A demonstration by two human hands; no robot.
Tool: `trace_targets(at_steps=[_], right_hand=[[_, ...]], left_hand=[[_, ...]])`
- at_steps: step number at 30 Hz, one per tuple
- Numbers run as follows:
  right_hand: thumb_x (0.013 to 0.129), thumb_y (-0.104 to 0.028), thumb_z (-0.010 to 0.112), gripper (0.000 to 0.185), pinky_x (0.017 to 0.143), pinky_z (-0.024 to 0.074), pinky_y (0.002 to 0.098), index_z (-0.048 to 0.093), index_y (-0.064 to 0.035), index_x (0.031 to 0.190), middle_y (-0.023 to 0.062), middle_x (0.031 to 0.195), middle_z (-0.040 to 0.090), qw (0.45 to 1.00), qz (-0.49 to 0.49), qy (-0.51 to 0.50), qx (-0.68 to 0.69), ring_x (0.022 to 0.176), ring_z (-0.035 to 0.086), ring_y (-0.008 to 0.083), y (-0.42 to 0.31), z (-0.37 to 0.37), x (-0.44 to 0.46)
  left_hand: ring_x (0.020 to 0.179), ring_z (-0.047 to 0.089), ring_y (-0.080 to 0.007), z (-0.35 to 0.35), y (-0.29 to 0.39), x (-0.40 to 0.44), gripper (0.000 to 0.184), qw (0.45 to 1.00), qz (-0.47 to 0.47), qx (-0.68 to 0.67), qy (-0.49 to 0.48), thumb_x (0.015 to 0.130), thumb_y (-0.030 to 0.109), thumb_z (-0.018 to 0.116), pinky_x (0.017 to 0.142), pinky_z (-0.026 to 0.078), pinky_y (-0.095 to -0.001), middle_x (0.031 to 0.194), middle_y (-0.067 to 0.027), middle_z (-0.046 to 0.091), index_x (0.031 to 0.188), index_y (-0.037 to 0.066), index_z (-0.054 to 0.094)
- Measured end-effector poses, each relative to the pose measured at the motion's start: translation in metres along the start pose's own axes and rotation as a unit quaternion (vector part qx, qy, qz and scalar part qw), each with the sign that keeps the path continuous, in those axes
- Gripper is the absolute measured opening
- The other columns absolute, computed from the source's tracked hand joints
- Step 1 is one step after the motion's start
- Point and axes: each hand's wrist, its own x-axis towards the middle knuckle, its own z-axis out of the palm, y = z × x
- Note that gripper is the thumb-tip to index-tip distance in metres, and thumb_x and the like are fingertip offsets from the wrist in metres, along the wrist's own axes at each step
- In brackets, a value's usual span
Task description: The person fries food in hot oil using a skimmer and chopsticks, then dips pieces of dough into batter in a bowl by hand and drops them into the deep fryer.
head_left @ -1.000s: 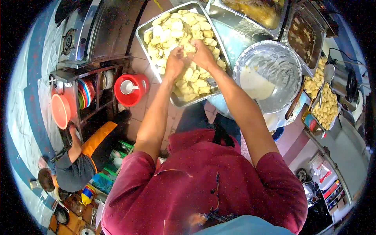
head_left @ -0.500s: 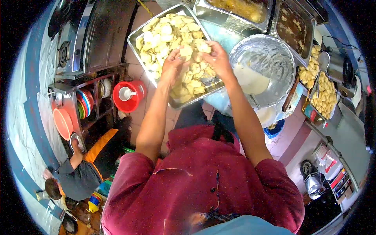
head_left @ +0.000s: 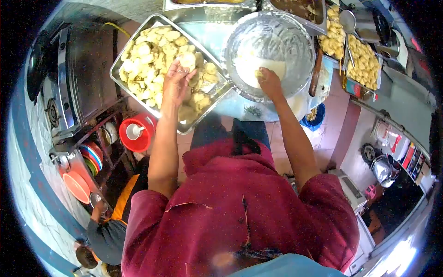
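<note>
A metal tray point(head_left: 119, 85) full of pale yellow slices point(head_left: 150, 44) lies at the upper left. Over it, my left hand point(head_left: 175, 85) pinches one slice point(head_left: 188, 61) between thumb and fingers. My right hand point(head_left: 270, 83) is inside a large silver bowl point(head_left: 295, 44), just over a pool of white batter point(head_left: 246, 64). Its fingertips are closed on a small yellowish piece point(head_left: 258, 73), apparently another slice, mostly hidden by the fingers. White smears coat the bowl's inner wall.
Vats of oil point(head_left: 295, 9) stand beyond the bowl. At right are trays of golden fried pieces point(head_left: 362, 64) and a wooden handle point(head_left: 316, 74). A red bucket point(head_left: 138, 143) is on the floor at left. Another person's sleeve point(head_left: 106, 240) shows at lower left.
My right hand has moved from over the tray across to the bowl's batter. My left hand stays above the tray with a slice. The view has shifted, so tray and bowl appear further left.
</note>
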Motion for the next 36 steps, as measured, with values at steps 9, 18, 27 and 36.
trace_targets(at_steps=[9,18,27,36], right_hand=[[0.078,-0.010,0.070,0.037,0.079,0.0510,0.0393,0.058,-0.0073,0.113,0.0166,0.100,0.066,0.997,0.062,0.031,-0.028,0.089,0.065,0.0322,-0.021,0.009,0.002],[0.078,-0.002,0.072,0.038,0.073,0.0517,0.0300,0.058,-0.0077,0.112,0.0088,0.101,0.065,0.970,0.094,0.120,0.191,0.081,0.063,0.0198,-0.049,-0.039,0.007],[0.076,0.002,0.070,0.041,0.070,0.0496,0.0301,0.058,-0.0085,0.114,0.0093,0.103,0.061,0.984,0.008,0.135,0.117,0.079,0.060,0.0207,-0.080,-0.053,0.017],[0.075,-0.001,0.074,0.042,0.068,0.0501,0.0297,0.057,-0.0083,0.113,0.0078,0.101,0.062,0.981,0.032,0.110,0.157,0.069,0.058,0.0175,-0.065,-0.040,0.019]], left_hand=[[0.100,0.059,-0.0162,0.006,-0.003,0.001,0.047,1.000,-0.014,0.022,0.001,0.085,-0.005,0.057,0.100,0.047,-0.0426,0.103,-0.0034,0.059,0.130,0.005,0.049],[0.113,0.056,-0.0199,0.006,-0.002,0.004,0.053,0.998,0.002,0.056,-0.016,0.084,-0.003,0.057,0.100,0.046,-0.0422,0.127,-0.0082,0.055,0.135,0.006,0.047],[0.111,0.059,-0.0193,0.003,-0.003,0.005,0.049,0.999,0.004,0.045,-0.017,0.086,-0.003,0.056,0.101,0.047,-0.0387,0.124,-0.0072,0.059,0.133,0.004,0.046],[0.107,0.059,-0.0165,0.013,0.000,0.004,0.045,0.999,0.003,0.044,-0.018,0.085,-0.003,0.058,0.102,0.046,-0.0408,0.120,-0.0054,0.060,0.128,0.004,0.048]])
